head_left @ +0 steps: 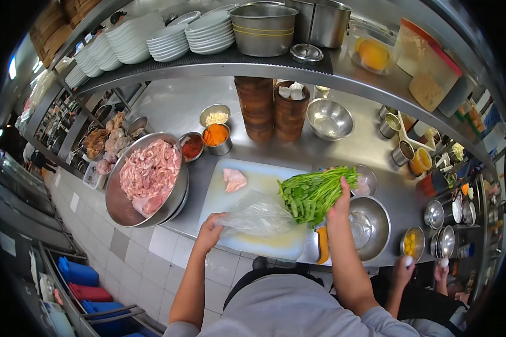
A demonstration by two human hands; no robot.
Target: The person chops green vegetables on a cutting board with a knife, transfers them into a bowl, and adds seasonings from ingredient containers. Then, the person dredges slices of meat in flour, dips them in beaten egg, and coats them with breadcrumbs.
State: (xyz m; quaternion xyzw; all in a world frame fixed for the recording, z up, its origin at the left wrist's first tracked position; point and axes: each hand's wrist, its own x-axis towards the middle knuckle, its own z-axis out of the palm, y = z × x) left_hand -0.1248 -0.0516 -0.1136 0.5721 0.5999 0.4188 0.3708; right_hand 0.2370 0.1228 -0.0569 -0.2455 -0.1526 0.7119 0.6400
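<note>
My left hand is closed on the edge of a clear plastic bag, which hangs crumpled over the white cutting board. In my right hand is a bunch of leafy greens, gripped by the stems, its leaves toward the bag. Whether any leaves are inside the bag I cannot tell. A piece of raw meat lies at the board's upper left. Below the greens, a knife with a yellow handle rests at the board's right edge.
A large bowl of raw meat stands left of the board. Behind are small containers of orange pieces and red powder. A steel bowl sits at right. A co-worker's hands hold small white things near yolks. A shelf overhangs.
</note>
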